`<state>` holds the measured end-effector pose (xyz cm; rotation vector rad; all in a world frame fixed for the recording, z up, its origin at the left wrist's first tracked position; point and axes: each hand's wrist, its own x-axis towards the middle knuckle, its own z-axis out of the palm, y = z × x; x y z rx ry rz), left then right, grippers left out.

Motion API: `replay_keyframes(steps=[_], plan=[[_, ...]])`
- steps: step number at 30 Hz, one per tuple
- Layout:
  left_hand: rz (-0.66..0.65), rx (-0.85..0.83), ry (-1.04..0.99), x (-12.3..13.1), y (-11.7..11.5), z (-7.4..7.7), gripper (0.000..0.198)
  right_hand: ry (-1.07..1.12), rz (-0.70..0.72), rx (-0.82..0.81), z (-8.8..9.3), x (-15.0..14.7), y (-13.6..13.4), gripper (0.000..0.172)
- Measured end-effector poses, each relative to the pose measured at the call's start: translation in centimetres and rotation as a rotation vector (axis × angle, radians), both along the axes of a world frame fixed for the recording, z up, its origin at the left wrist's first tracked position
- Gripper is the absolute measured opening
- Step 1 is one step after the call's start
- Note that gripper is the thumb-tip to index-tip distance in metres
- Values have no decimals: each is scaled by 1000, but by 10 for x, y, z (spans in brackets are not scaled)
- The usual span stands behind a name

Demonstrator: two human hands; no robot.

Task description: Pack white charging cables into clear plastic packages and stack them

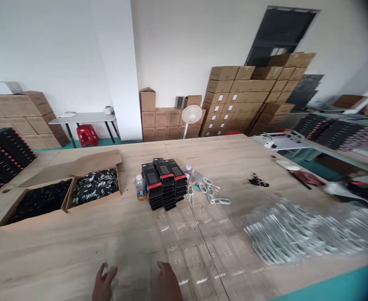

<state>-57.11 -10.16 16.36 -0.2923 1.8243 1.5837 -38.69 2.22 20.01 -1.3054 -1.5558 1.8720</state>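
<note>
At the bottom of the head view, my left hand (104,283) is curled around the edge of a blurred piece of clear plastic (112,251). To its right, my right hand (168,283) is low over the table, beside rows of clear plastic trays (199,259); motion blur hides what its fingers do. Beyond the hands stand stacks of black boxes (165,184) with red edges. A bottle (140,187) is left of them, and white looped cables (210,190) lie to their right.
Two open cartons at left hold small black parts (42,200) and black-and-white pieces (95,186). Bagged white cables (290,232) cover the right side of the table (133,234). Small black bits (258,180) lie farther back. Behind are a fan (191,114) and stacked cartons (240,98).
</note>
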Motion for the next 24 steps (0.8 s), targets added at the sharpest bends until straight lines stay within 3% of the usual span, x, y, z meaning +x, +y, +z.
replay_keyframes(steps=[4,7,10,14,20,24], plan=[[-129,91,140,3,32,24,109,-1,3,56,21,-20,-4,28],[-267,244,97,17,58,50,110,69,16,54,36,-43,-2,21],[-331,287,32,22,71,67,103,111,-53,58,46,-54,2,16],[-367,268,70,18,73,69,91,129,-105,12,49,-53,2,18],[-377,285,93,14,73,63,72,105,-75,-24,51,-58,-3,19],[-353,284,96,17,72,63,73,142,-103,-39,51,-60,-6,20]])
